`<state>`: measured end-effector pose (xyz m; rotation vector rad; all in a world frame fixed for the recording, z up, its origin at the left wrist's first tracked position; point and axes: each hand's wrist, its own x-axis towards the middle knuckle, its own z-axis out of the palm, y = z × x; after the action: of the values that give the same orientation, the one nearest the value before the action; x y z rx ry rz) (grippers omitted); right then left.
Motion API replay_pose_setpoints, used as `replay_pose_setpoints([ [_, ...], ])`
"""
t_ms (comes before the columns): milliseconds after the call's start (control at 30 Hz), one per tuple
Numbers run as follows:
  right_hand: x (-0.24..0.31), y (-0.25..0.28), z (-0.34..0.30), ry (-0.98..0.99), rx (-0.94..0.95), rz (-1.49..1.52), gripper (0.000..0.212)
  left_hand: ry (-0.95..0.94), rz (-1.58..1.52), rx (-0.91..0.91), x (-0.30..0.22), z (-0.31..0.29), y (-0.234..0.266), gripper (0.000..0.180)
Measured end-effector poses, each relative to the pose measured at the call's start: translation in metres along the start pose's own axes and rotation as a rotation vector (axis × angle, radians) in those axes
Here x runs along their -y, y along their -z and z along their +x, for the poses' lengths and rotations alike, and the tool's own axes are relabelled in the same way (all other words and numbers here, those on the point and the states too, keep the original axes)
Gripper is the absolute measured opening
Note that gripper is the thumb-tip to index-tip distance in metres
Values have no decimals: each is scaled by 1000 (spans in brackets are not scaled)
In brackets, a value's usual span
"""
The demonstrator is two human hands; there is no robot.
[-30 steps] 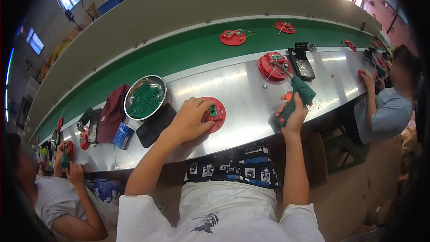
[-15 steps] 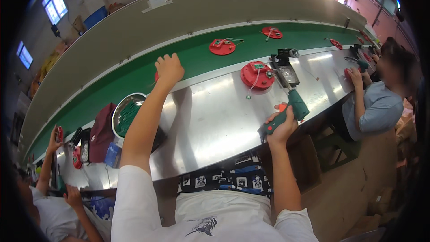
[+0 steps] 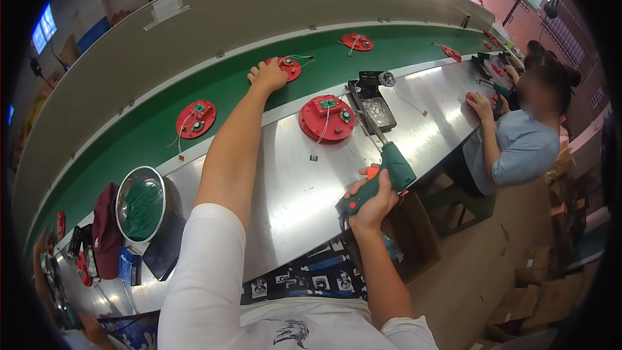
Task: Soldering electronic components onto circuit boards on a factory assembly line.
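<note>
My left hand (image 3: 268, 76) reaches across to the green strip, its fingers bent over the left side of a red disc (image 3: 291, 70) with a small part and wires on top. In my right hand (image 3: 374, 204) is a green soldering gun (image 3: 396, 167) with an orange trigger, its long metal tip pointing away from me. Left of that tip, on the metal table, rests another red disc (image 3: 324, 120) with a green circuit board and loose white wires. A similar red disc (image 3: 195, 118) lies on the green strip left of my left forearm.
A black stand (image 3: 369, 81) with a tray and spool stands by the tip. At left are a steel bowl (image 3: 120, 210) of green wires, a maroon cap (image 3: 105, 233) and a blue box (image 3: 129, 266). More red discs (image 3: 357, 41) lie along the strip. Co-workers sit on both sides.
My left hand has let go of one red disc on the green strip and moved right to another. The view has turned right. My right hand still holds the soldering gun.
</note>
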<state>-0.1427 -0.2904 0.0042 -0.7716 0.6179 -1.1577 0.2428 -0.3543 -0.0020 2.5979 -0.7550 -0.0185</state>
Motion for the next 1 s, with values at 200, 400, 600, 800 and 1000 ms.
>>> replay_pose_setpoints([
  [200, 0, 1, 2, -23, -8, 6, 33, -141, 104, -10, 6, -2, 13, 48],
  [400, -2, 0, -1, -6, 12, 33, 36, -178, 131, -24, 20, -11, 24, 35],
  [600, -2, 7, 3, -26, 33, 67, 37, -522, 239, -275, 30, -64, 61, 36],
  [800, 1, 12, 3, -92, 101, 45, 37, -910, -21, -24, 82, -217, 133, 29],
  [1000, 2, 11, -2, -114, 128, -50, 39, -785, -117, -1, 137, -319, 146, 34],
])
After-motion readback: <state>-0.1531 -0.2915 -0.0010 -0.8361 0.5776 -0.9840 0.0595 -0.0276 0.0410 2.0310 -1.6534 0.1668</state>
